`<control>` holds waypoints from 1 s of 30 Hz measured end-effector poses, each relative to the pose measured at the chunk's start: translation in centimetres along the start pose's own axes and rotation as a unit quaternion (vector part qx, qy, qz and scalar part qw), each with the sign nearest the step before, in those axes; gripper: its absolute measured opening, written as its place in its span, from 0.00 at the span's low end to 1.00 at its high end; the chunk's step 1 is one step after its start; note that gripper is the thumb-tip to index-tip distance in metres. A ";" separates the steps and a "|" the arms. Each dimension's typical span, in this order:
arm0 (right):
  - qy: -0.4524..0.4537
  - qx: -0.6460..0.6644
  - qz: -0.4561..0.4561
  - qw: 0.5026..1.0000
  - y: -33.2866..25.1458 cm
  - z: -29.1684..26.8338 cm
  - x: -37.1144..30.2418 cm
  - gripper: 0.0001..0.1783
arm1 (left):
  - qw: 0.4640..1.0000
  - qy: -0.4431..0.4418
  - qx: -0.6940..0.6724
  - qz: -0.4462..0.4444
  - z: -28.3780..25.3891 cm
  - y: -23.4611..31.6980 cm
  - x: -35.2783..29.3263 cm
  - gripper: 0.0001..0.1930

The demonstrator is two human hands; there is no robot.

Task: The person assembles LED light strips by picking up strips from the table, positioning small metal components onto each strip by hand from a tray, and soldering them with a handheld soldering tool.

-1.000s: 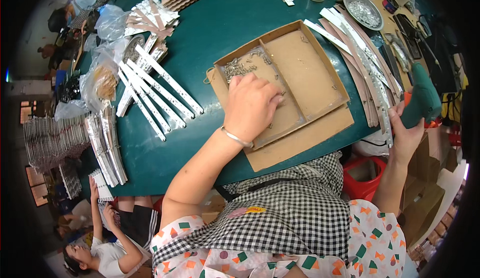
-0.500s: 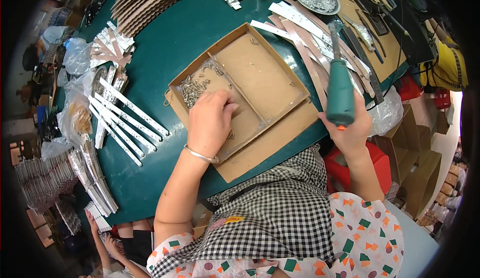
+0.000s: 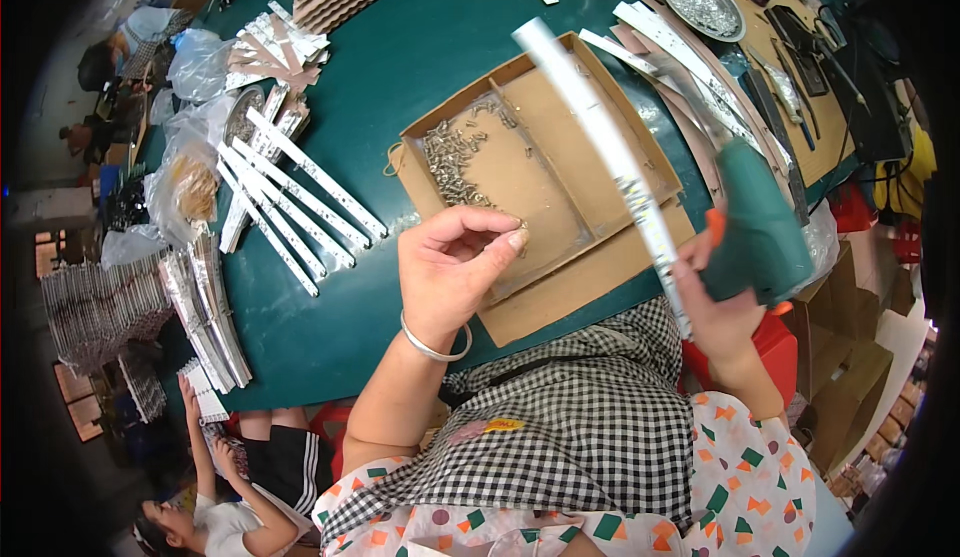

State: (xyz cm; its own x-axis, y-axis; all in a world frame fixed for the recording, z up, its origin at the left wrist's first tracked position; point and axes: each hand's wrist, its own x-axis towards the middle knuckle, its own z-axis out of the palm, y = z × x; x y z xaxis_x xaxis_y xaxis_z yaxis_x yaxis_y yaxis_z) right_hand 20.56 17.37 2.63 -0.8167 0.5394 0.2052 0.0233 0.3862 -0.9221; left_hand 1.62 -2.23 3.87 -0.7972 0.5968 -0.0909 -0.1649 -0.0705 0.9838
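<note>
My left hand [image 3: 455,262] is above the near left part of a shallow cardboard tray [image 3: 540,182]. Its thumb and forefinger are pinched together at the tips; whatever sits between them is too small to make out. A pile of small metal screws [image 3: 452,162] lies in the tray's left compartment. In my right hand [image 3: 722,312], blurred by motion, are a green electric screwdriver [image 3: 762,222] and a long white LED strip [image 3: 640,197]. The strip slants up and left across the tray's right compartment. Blur hides the screwdriver's tip.
Several white strips [image 3: 300,197] fan out left of the tray, near plastic bags [image 3: 185,187]. More strips [image 3: 690,52] lie at the right, beside a metal bowl of small pieces [image 3: 705,5]. Another person [image 3: 225,497] sits at the lower left.
My left hand has drawn back from the screw pile, fingertips pinched. A white strip now shows in my right hand, and the screwdriver has tilted. The view has shifted.
</note>
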 end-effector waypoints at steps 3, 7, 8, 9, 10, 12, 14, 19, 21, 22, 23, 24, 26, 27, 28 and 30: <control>0.012 0.208 0.122 0.970 -0.4 3.6 -1.1 0.10 | 1.000 -0.002 -0.024 -0.012 0.1 0.0 -0.4 0.07; -0.041 0.144 0.072 0.986 -0.2 4.8 -0.4 0.16 | 0.999 -0.010 0.050 -0.007 0.1 -0.5 -1.0 0.06; -0.042 0.106 0.030 0.993 -0.1 5.0 -0.2 0.19 | 0.995 -0.017 0.094 0.002 0.2 -0.7 -1.0 0.05; -0.042 0.105 0.032 0.993 -0.1 4.8 -0.2 0.19 | 0.995 -0.017 0.094 0.001 0.2 -0.7 -1.0 0.05; -0.037 0.045 0.016 0.998 -0.2 4.4 -0.2 0.20 | 0.992 -0.026 0.126 -0.010 0.3 -0.7 -0.9 0.05; -0.031 -0.016 0.002 0.999 -0.7 3.8 0.2 0.20 | 0.987 -0.037 0.157 -0.022 0.6 -0.7 -0.9 0.05; -0.038 0.011 -0.027 0.999 -1.3 3.2 1.0 0.19 | 0.994 -0.057 -0.005 -0.092 1.2 -0.5 -0.8 0.05; -0.084 0.156 -0.007 0.984 -1.7 3.2 2.0 0.22 | 0.976 -0.145 -0.120 -0.113 2.4 -0.1 -0.9 0.06; -0.068 0.279 0.095 0.953 -2.0 3.8 1.9 0.15 | 0.969 -0.157 -0.152 -0.119 2.8 -0.2 -1.1 0.06; -0.066 0.310 0.090 0.944 -2.3 4.1 2.2 0.13 | 0.970 -0.158 -0.144 -0.118 3.0 -0.1 -1.2 0.07; -0.065 0.311 0.090 0.944 -2.3 3.9 2.3 0.13 | 0.970 -0.158 -0.144 -0.120 3.2 0.0 -1.3 0.07; -0.087 0.257 0.069 0.960 -2.1 3.6 2.4 0.14 | 0.968 -0.162 -0.149 -0.124 3.3 0.0 -1.4 0.06; -0.111 0.205 0.047 0.971 -2.0 3.5 2.5 0.14 | 0.966 -0.164 -0.152 -0.129 3.5 -0.1 -1.5 0.06; -0.100 0.220 0.060 0.969 -2.2 3.6 2.5 0.14 | 0.967 -0.157 -0.152 -0.130 3.6 -0.1 -1.6 0.07; -0.090 0.234 0.073 0.965 -2.2 3.8 2.5 0.13 | 0.968 -0.149 -0.152 -0.130 3.7 -0.3 -1.6 0.08; -0.073 0.270 0.109 0.954 -2.1 4.2 2.3 0.12 | 0.977 -0.132 -0.130 -0.104 3.9 -0.5 -2.1 0.08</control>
State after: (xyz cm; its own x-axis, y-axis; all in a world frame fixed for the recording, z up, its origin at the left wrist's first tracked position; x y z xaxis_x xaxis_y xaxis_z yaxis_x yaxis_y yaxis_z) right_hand 16.18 14.68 3.64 -0.8993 0.4368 -0.0226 -0.0657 -0.1858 -0.9804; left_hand 5.67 -0.31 4.14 -0.5596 0.8023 -0.2078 -0.4768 -0.1065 0.8726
